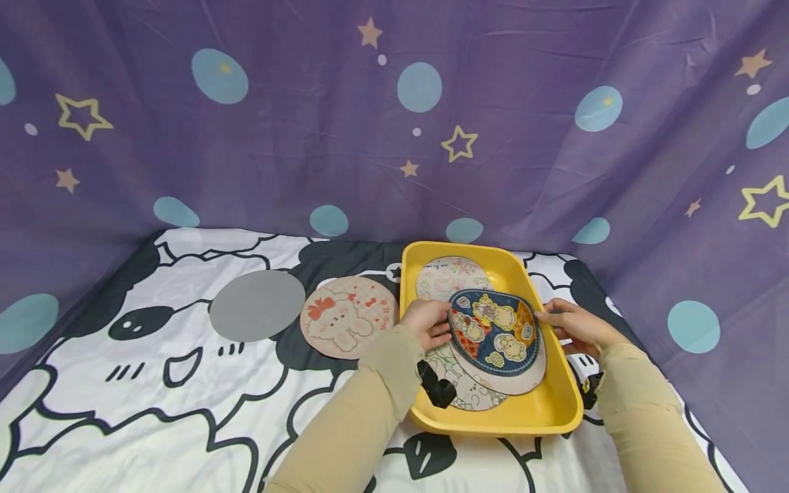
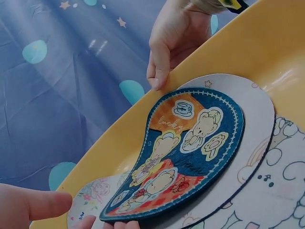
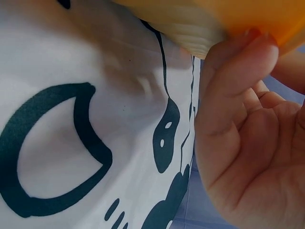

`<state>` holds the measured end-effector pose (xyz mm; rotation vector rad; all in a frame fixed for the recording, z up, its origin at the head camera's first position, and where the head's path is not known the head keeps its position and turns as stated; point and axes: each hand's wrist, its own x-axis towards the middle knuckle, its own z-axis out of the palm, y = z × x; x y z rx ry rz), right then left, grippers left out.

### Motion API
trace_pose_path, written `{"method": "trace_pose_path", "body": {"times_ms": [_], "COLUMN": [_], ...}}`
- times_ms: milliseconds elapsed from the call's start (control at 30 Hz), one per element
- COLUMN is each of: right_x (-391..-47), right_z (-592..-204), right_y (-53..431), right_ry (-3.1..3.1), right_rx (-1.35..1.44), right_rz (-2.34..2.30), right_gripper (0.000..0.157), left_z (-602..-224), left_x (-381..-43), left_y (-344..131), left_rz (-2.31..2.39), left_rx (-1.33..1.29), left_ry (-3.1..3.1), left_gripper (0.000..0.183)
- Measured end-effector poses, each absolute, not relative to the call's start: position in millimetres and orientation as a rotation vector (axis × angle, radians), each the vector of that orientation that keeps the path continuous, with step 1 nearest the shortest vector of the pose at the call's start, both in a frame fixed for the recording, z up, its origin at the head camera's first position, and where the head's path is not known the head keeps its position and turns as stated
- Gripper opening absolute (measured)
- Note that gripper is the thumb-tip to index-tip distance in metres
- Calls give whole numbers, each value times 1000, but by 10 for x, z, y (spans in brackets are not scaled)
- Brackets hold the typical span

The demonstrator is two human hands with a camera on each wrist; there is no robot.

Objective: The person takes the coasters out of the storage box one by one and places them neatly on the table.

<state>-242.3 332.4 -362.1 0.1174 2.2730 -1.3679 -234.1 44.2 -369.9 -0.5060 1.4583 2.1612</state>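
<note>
A yellow plastic tray [image 1: 493, 419] holds several round mats. On top lies a navy mat [image 1: 493, 332] with cartoon bears and orange and red patches, bent upward along one side in the left wrist view. My left hand [image 1: 427, 325] is inside the tray at this mat's left edge. Its fingertips touch the edge, while the thumb [image 2: 52, 204] stands apart from it. With thumb and fingers, my right hand [image 1: 576, 323] grips the tray's right rim. Beneath the navy mat are a pale pink mat [image 1: 530, 378] and a white cartoon mat [image 1: 474, 397]; a floral mat [image 1: 453, 274] lies behind.
Left of the tray, a pink bunny mat [image 1: 351, 318] lies on the black-and-white cartoon cloth [image 1: 203, 424]. Beside it is a plain grey round mat [image 1: 257, 306]. A purple curtain [image 1: 308, 123] with stars and blue dots hangs behind.
</note>
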Motion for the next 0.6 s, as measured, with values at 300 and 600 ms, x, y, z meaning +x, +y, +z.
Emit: {"method": "trace_pose_path", "body": {"times_ms": [300, 600], "right_x": [-2433, -2439], "right_z": [-3630, -3629], "right_y": [3329, 3331], "right_ry": [2271, 2270], "right_rx": [123, 133], "right_rz": [-1369, -1354], "right_gripper": [25, 26], "left_z": [-3698, -3762], "left_x": [-2328, -2363], "left_y": [444, 446], "left_rz": [2117, 2142], "left_rx": [-475, -436], "left_ry": [1527, 1575], "left_gripper": [44, 38]}}
